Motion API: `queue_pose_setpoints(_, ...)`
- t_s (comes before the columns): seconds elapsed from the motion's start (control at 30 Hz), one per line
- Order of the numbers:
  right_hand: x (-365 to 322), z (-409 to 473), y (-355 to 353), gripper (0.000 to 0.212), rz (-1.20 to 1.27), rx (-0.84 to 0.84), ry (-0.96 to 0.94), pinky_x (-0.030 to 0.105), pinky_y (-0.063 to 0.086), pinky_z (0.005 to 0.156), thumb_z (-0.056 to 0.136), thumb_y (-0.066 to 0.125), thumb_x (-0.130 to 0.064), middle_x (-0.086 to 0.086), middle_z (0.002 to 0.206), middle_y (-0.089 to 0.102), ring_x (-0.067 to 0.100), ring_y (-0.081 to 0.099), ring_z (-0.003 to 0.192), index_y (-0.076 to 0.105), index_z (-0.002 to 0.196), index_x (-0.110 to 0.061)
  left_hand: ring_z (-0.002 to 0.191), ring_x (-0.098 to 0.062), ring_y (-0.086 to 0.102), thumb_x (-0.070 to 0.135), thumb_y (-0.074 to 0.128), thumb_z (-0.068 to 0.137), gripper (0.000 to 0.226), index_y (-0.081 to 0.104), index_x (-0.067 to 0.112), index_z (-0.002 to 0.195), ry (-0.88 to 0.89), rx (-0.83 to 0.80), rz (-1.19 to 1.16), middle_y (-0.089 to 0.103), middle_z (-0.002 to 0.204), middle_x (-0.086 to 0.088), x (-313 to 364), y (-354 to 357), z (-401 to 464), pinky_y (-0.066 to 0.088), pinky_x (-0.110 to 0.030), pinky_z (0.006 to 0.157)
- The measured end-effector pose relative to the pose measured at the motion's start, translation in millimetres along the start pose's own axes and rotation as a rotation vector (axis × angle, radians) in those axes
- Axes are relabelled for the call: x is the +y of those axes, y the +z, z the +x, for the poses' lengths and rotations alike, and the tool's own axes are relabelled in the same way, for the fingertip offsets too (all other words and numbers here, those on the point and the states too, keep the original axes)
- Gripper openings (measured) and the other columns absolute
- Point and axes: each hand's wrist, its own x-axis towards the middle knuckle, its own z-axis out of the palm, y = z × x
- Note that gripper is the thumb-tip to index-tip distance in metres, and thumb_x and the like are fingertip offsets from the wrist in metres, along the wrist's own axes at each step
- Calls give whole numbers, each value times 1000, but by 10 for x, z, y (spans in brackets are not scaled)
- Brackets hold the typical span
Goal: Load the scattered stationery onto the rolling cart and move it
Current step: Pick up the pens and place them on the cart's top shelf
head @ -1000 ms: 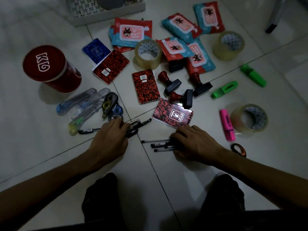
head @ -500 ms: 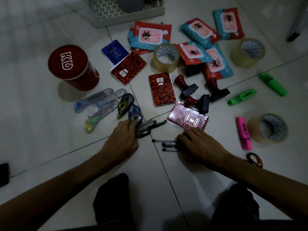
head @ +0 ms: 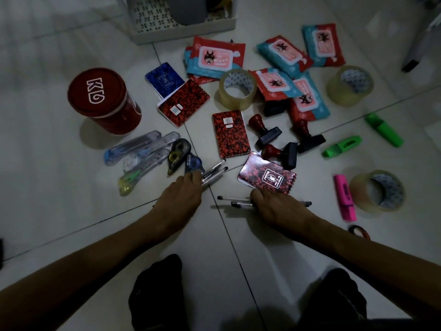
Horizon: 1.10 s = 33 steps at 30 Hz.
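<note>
Stationery lies scattered on the tiled floor. My left hand [head: 181, 199] grips a bunch of black pens [head: 213, 173] whose tips stick out past the fingers. My right hand [head: 276, 209] closes over another cluster of black pens [head: 235, 203] lying on the floor, just below a red spiral notepad [head: 267, 174]. The white cart's lower tray [head: 181, 32] stands at the top centre, beyond the wipes packs [head: 216, 57].
A red KG tin [head: 103, 101] stands at the left. Cutters [head: 138, 149], correction tapes [head: 177, 152], notebooks [head: 230, 133], stamps [head: 265, 131], tape rolls [head: 237, 89], green highlighters [head: 341, 146], a pink highlighter [head: 344, 198] and scissors handles [head: 359, 231] surround my hands. My knees are at the bottom.
The camera view has shifted, so everything sits lower and further right in frame. My left hand has gathered its pens tighter; my right hand stays over the other pens.
</note>
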Motion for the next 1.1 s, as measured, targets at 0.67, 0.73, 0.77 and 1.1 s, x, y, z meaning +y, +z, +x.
queue_pose_setpoints(0.67, -43, 701, -1130, 44, 910, 606, 410, 23, 32, 43, 92, 62, -34, -9, 44, 45, 7, 40, 40, 47, 53, -19, 57, -7, 51, 44, 51, 94, 28, 47, 16, 92, -61, 326, -783, 57, 67, -6, -42, -1006, 648, 39, -22, 49)
queue_pose_setpoints(0.73, -45, 821, -1353, 39, 1009, 666, 400, 29, 36, 42, 91, 61, -35, -4, 48, 50, 14, 45, 42, 54, 57, -18, 62, -7, 55, 40, 48, 97, 22, 50, 19, 101, -25, 378, -802, 60, 74, -4, -67, -1216, 797, 42, -21, 53)
queue_pose_setpoints(0.77, -44, 879, -1468, 36, 1041, 688, 391, 35, 39, 42, 91, 61, -36, 3, 53, 53, 17, 47, 45, 59, 63, -14, 64, -7, 56, 38, 47, 99, 21, 51, 18, 105, -8, 398, -809, 60, 77, -3, -70, -1341, 867, 42, -17, 53)
queue_pose_setpoints(1.1, -52, 1361, -3082, 32, 1253, 790, 250, 27, 36, 44, 95, 59, -34, -8, 48, 47, 8, 45, 41, 51, 69, -18, 52, 1, 54, 31, 41, 100, 20, 43, 12, 101, 88, 469, -1034, 51, 66, 8, -290, -2740, 1367, 42, -16, 49)
